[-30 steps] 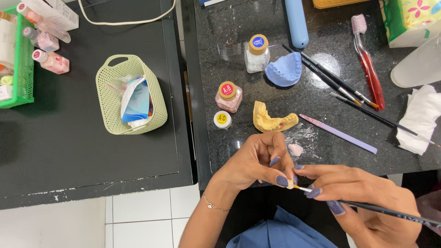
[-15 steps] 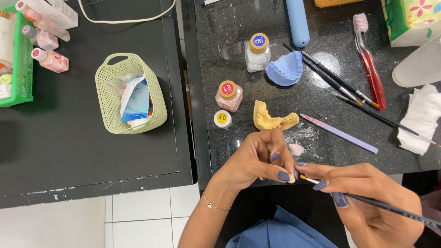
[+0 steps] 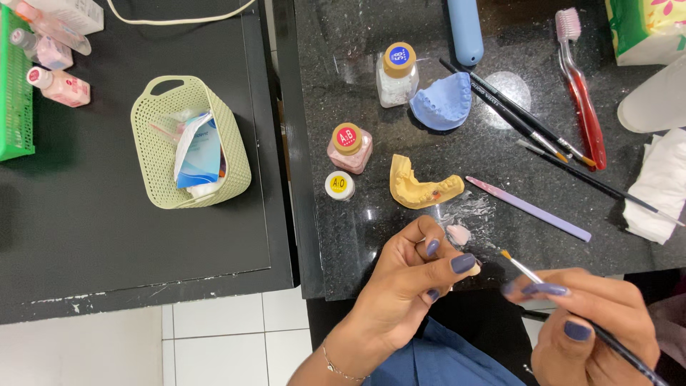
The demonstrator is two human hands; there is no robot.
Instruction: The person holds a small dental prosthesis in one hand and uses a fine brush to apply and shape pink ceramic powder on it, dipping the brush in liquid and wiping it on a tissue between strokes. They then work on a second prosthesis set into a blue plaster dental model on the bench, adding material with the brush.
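The left hand [image 3: 414, 275] sits at the near edge of the dark bench [image 3: 457, 207], thumb and fingertips pressed together, pinching a tiny pale piece [image 3: 474, 269] that barely shows past the thumbnail. At three o'clock from it, the right hand [image 3: 593, 322] grips a fine brush [image 3: 525, 270] like a pen, its orange tip just beside that piece but, by the look of it, not touching. At twelve o'clock from the left hand lies a small pink blob [image 3: 458, 234] in a whitish smear, and beyond it the yellow dental cast [image 3: 421, 189], one spot on it darkened. At eleven o'clock stand a pink jar [image 3: 349, 148] and a little yellow-capped pot [image 3: 339, 185], both shut; farther up are a white powder jar [image 3: 397, 74] and a blue cast [image 3: 443, 101]. Spare brushes [image 3: 514, 107], a lilac tool [image 3: 529, 209] and a red toothbrush [image 3: 580, 89] lie toward one o'clock. A judgement: the mix is out and the piece is off the cast, so the brushwork looks midway, and the piece is not yet seated on the cast.
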